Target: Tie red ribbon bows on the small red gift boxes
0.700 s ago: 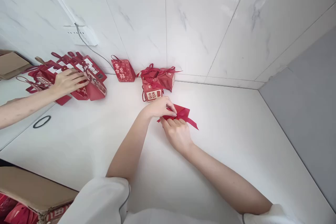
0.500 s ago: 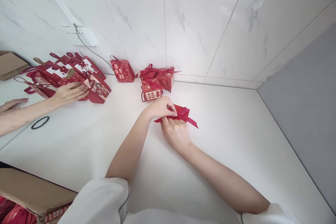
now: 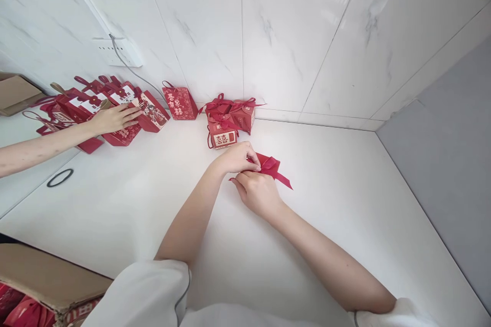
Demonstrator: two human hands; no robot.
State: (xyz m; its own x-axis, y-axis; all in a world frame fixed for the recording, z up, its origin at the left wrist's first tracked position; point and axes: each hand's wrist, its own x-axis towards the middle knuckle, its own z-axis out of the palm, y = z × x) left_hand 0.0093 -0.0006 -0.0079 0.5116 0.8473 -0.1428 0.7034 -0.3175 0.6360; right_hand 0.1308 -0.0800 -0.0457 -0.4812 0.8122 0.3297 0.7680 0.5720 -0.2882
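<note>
A small red gift box rests on the white table, partly covered by my hands. Across its top lies a red ribbon, tied in a bow, with one tail stretching to the right. My left hand reaches over from the left, thumb and fingertips pinched on the ribbon. Close in front, my right hand has its fingers curled against the near side of the box and ribbon; its fingertips are mostly hidden. Just behind stand several red gift boxes tied with ribbons.
At the left, another person's hand touches a red box with a printed picture, beside several red gift bags. A red bag leans near the wall. A black ring and an open carton are nearer me.
The other person's hand has pushed the picture-printed box back toward the wall. My right fingers have curled in more around the ribbon; my left hand keeps its pinch.
</note>
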